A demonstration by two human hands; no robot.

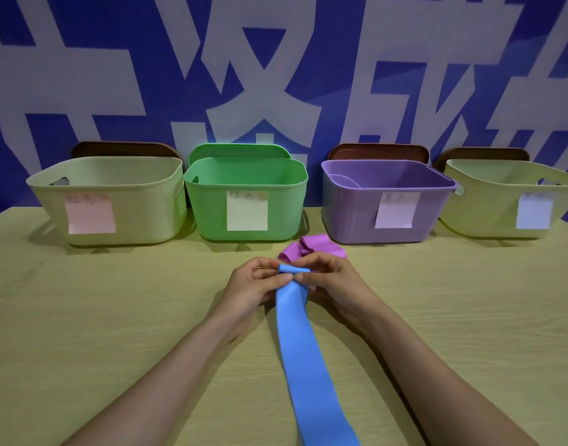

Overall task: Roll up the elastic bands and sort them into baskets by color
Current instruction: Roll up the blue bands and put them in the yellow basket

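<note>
Blue rubber, stretchy by the look of it: the blue band [303, 349] lies flat along the counter [115, 317] from the near edge up to both hands, where its far end is turned over into a small tight roll [293, 269]. The left hand [253, 284] and the right hand [332, 281] each have a closed grip on that roll, thumb and forefinger pinching it from either side, the other fingers curled behind. Nearly the whole length is unrolled, so the rolling has barely begun.

To roll well, the two edges should stay square, or the roll will likely cone to one side. A light pull against the flat length would keep each turn snug. The band looks springy, so one hand should hold its pinch while the other resets.

The crumpled purple band [311, 247] lies just beyond the hands, before the purple basket [350, 217], near enough to snag. The far-right cream basket [482, 214] carries a pale blue note [534, 210] and seems the likely destination, though its writing is too blurred to read.
</note>
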